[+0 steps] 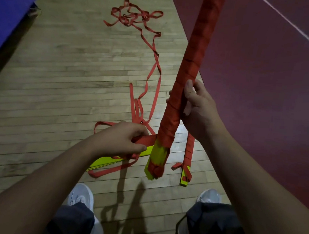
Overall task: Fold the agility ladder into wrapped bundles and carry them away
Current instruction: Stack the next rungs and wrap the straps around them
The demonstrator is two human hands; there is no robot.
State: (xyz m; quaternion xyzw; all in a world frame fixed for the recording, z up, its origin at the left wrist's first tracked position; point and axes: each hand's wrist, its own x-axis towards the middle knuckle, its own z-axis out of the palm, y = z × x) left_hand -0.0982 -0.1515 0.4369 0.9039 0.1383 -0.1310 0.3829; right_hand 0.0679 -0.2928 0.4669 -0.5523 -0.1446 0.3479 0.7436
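Gripping the long bundle about a third of the way up, the right hand has its thumb laid along the near side and its fingers curled round the far side. This bundle is wound in red webbing, tilts up toward the top right and runs out of view there. Its lower end hangs above the floor, with yellow rung ends showing below the wrapping. The left hand is just to the left of that lower end, fingers and thumb pinching a flat red strap that runs straight to the bundle.

Under the left hand, more yellow rungs lie flat on the floor with strap looped around them. A small bundle, also wound in red, lies on the floor just right of the long one. Loose strap trails away across the boards to a tangled heap farther off.

The wooden floor meets a maroon court surface crossed by a white line. A blue mat sits at the top left. Two white shoes show at the bottom.
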